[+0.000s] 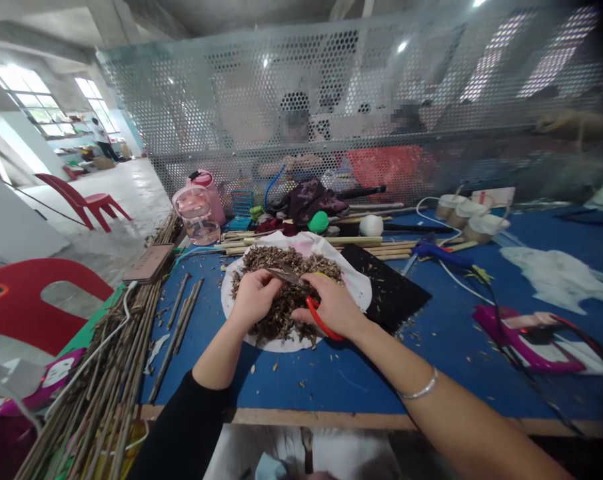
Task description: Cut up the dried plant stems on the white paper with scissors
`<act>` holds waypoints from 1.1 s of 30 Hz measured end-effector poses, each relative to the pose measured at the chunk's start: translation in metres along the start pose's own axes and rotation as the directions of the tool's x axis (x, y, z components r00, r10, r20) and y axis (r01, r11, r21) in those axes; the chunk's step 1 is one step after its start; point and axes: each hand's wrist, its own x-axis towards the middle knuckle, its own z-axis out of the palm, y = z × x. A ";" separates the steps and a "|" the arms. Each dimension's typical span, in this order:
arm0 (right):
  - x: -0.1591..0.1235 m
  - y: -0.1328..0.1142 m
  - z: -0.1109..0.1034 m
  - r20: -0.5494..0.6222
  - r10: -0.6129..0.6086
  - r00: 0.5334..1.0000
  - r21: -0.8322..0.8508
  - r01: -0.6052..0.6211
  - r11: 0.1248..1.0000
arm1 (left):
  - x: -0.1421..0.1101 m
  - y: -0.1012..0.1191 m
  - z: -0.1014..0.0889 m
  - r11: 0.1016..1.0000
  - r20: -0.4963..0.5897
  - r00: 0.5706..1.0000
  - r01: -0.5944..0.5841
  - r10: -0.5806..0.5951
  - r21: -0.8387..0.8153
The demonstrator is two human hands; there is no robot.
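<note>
My right hand (pixel 334 303) is closed around the red-handled scissors (pixel 321 320), whose blades point left over a heap of brown dried plant bits (pixel 276 320). On the left side of the heap, my left hand (pixel 255 297) is closed, thumb and forefinger pinched close to the blade tips. Whatever is between those fingers is too small to make out. Under the heap lies a white cloth (pixel 358 293), spread on the blue tabletop (pixel 281 387). A black sheet (pixel 396 287) sits just right of the cloth.
Bundled thin sticks (pixel 126 347) run along the left edge, with a phone-like flat case (pixel 148 262) on them. Bottles (pixel 197 217), yarn balls (pixel 371 225) and cups (pixel 484 228) stand at the back before a perforated metal screen (pixel 221 100). A blue glue gun (pixel 441 253) and cables lie right.
</note>
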 end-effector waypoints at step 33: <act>0.002 0.006 -0.026 0.109 0.163 0.980 0.047 -0.169 0.984 | 0.012 -0.018 -0.030 0.931 -0.130 0.983 0.167 -0.131 0.326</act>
